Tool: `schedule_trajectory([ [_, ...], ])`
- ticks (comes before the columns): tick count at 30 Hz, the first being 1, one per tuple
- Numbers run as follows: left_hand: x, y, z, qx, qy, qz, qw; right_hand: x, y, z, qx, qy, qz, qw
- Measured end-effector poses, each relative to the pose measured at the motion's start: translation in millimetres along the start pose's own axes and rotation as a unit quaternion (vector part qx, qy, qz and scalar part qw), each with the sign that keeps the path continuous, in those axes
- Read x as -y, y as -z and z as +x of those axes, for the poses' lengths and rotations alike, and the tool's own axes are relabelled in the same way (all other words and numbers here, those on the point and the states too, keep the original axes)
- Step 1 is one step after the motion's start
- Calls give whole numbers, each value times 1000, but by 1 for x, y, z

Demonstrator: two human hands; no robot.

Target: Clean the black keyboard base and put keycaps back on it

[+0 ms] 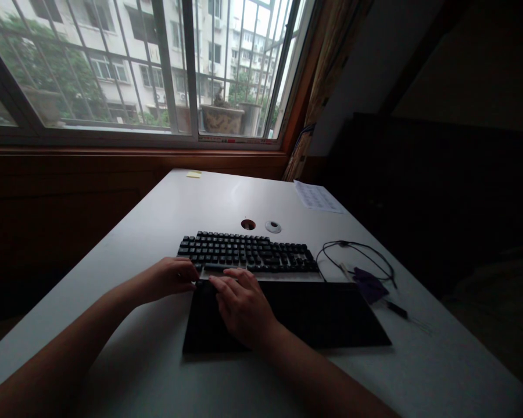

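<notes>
A keyboard (244, 251) with black keycaps lies across the desk. A flat black board or pad (314, 316) is in front of its near edge. At the keyboard's near left corner is my left hand (168, 280), its thumb and fingertips drawn together in a pinch. Whatever is between them is too dark and small to make out. My right hand (246, 305) lies over the black board's left part, palm down. Its fingers stretch forward and left to the keyboard's bottom edge, close to my left fingertips. The bottom row of keys is partly hidden by the fingers.
Right of the keyboard lie a looped black cable (386, 264), a dark purple cloth (369, 284) and a small black-handled wire tool (396, 309). Printed paper (318, 197) and a yellow note (194, 173) are on the far desk, behind a round hole (248, 224) and a grommet (273, 226).
</notes>
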State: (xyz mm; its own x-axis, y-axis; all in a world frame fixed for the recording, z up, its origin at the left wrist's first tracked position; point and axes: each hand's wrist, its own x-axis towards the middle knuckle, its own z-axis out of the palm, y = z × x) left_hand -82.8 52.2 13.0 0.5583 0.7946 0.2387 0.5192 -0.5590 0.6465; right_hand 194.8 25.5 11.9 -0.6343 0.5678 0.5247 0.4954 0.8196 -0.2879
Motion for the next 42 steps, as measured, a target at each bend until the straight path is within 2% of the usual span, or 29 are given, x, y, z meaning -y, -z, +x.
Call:
schedule_trajectory([
  [12,10,-1,-3,6,16,-24,1000,-1,0,1,0,0,23,1000],
  [19,19,-4,-4,2,10,-33,999,-1,-3,2,72,89,2,993],
  [28,17,-3,-4,3,17,-31,999,-3,-6,1,100,95,-11,990],
  [42,20,-4,-6,9,19,-23,1000,-2,-5,0,97,93,-15,991],
])
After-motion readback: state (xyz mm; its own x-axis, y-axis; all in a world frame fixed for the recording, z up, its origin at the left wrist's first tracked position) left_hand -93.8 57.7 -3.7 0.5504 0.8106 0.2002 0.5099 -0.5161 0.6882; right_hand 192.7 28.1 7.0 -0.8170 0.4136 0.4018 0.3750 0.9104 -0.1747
